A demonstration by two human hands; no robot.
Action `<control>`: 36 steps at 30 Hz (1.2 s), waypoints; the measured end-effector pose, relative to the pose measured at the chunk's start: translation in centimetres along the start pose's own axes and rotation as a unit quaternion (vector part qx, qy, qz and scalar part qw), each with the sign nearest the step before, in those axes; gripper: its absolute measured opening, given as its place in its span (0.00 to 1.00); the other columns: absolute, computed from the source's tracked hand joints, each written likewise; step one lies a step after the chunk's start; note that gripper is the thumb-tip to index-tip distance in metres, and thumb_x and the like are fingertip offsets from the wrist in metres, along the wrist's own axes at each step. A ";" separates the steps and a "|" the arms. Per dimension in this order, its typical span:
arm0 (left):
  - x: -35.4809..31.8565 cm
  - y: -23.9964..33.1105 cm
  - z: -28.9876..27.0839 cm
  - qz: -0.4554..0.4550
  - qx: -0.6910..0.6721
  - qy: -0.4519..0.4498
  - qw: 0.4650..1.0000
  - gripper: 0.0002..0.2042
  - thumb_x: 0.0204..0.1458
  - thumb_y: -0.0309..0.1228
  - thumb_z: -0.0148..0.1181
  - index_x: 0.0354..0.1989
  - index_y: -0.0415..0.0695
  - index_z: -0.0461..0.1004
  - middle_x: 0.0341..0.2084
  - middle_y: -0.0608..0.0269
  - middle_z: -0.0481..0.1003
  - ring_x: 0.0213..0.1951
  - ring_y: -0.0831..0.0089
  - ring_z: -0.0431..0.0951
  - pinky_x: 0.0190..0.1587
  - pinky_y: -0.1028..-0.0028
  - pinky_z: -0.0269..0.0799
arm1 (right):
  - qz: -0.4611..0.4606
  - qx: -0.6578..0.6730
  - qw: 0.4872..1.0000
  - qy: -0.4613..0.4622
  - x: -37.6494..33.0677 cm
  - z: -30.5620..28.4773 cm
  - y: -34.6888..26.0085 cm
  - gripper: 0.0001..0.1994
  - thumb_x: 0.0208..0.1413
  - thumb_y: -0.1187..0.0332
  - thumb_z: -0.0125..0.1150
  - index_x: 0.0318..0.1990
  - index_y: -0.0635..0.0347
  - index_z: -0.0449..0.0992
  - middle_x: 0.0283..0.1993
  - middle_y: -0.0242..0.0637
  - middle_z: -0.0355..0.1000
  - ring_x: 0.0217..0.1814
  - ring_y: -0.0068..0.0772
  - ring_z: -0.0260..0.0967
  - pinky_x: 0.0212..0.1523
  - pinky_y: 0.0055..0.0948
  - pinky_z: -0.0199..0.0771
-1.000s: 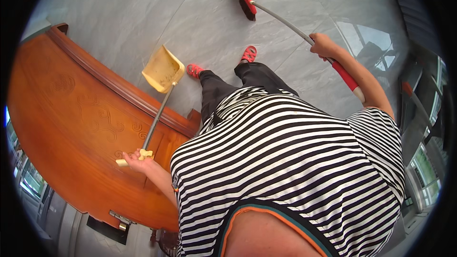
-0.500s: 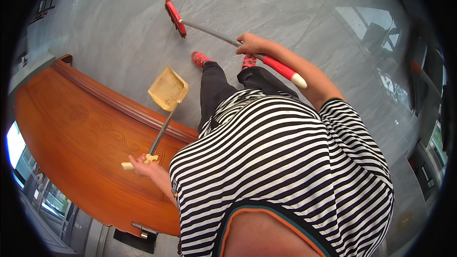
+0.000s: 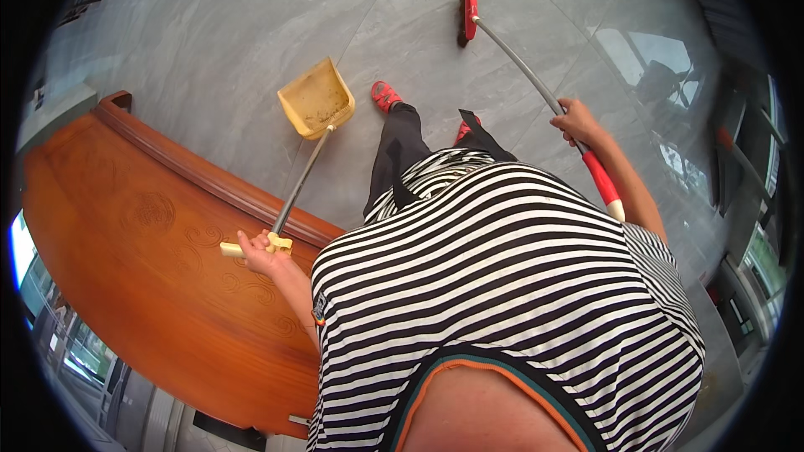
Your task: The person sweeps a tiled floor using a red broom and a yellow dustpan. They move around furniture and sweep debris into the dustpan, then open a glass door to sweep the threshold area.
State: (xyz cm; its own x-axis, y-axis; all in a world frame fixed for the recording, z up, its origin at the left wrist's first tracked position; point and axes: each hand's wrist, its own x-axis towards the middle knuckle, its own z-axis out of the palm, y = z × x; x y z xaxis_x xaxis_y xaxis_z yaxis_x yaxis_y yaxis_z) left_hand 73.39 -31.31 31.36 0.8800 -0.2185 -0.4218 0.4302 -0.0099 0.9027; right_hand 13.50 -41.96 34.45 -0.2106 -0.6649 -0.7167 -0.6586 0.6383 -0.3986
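Left hand (image 3: 266, 258) closed round the pale yellow handle of a long-handled dustpan (image 3: 316, 100), the handle's end jutting out past the fingers on the left; this hand appears over the carved, orange-brown wooden furniture (image 3: 159, 318); the dustpan's metal shaft runs up and away to a yellow scoop, which shows over the grey tiled floor (image 3: 234, 59), left of the feet; dark debris (image 3: 329, 110) lies scattered inside the scoop; whether its lip touches the tiles, cannot tell.

Right hand (image 3: 576, 123) wrapped firmly about the grey shaft of a broom (image 3: 471, 8), just ahead of its red, cream-tipped grip; the red broom head, dark bristles facing left, is out ahead of the feet, well apart from the scoop; contact between bristles and tiles uncertain from this angle.

Red sandals (image 3: 385, 96) on both feet; black trousers (image 3: 397, 155); black-and-white striped shirt (image 3: 502, 285).
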 end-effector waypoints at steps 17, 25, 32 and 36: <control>-20.2 4.0 12.8 0.031 0.100 -0.081 0.991 0.19 0.49 0.30 0.59 0.15 0.52 0.53 0.07 0.73 0.49 0.11 0.80 0.50 0.35 0.69 0.70 | -0.148 0.115 0.964 -0.188 11.6 -11.7 -14.3 0.10 0.45 0.69 0.59 0.32 0.68 0.70 0.16 0.34 0.64 0.13 0.23 0.61 0.13 0.26 0.63; -30.4 10.4 21.6 0.031 0.091 -0.046 0.994 0.17 0.47 0.29 0.61 0.21 0.44 0.54 0.07 0.71 0.51 0.11 0.79 0.53 0.30 0.69 0.70 | 0.026 0.271 0.957 -0.100 4.5 -34.9 0.0 0.07 0.49 0.71 0.57 0.26 0.62 0.66 0.17 0.29 0.60 0.11 0.16 0.55 0.09 0.21 0.57; -33.8 13.4 25.7 0.028 0.104 0.032 0.994 0.18 0.46 0.30 0.62 0.29 0.36 0.55 0.07 0.69 0.53 0.12 0.78 0.55 0.24 0.71 0.67 | 0.051 0.237 0.970 0.001 -2.5 -42.9 2.8 0.09 0.46 0.72 0.57 0.34 0.67 0.68 0.18 0.33 0.62 0.12 0.21 0.60 0.09 0.25 0.62; -31.6 13.4 25.2 0.017 0.091 -0.002 0.996 0.25 0.46 0.29 0.62 0.39 0.29 0.51 0.08 0.67 0.55 0.13 0.76 0.57 0.23 0.72 0.66 | 0.014 0.153 0.988 0.031 -6.2 -41.3 -2.3 0.17 0.46 0.73 0.57 0.44 0.69 0.66 0.17 0.34 0.63 0.12 0.24 0.62 0.10 0.27 0.64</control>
State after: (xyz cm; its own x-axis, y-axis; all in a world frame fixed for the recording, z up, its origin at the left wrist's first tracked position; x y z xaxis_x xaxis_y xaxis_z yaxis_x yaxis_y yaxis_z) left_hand 46.27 -49.15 58.88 0.8926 -0.2256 -0.3903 0.3558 -0.1791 0.9172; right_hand -13.56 -55.36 63.42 -0.2760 -0.6620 -0.6968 -0.4043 0.7377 -0.5407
